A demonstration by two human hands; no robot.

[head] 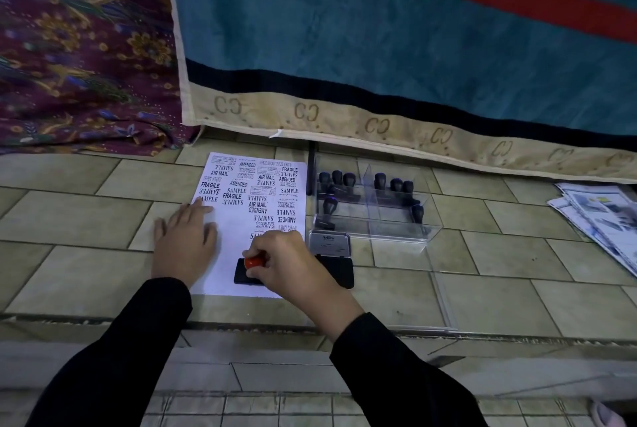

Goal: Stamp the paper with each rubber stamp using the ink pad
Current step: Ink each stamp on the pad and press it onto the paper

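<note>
A white paper (238, 220) lies on the tiled floor, its upper part covered with black stamp prints. My left hand (184, 240) rests flat on the paper's left edge, fingers apart. My right hand (289, 263) grips a rubber stamp with a red handle (254, 262), its black base pressed down on the lower part of the paper. An open black ink pad (339, 270) with its grey lid (329, 244) raised sits just right of the paper, beside my right hand. Several black-handled stamps (339, 185) stand in a clear plastic tray (379, 230) further right.
A teal blanket with a beige border (379, 123) hangs over the floor behind the paper. Patterned purple cloth (79, 65) lies at the back left. A pile of printed leaflets (599, 216) sits at the far right. A clear lid (441, 302) lies by the ink pad.
</note>
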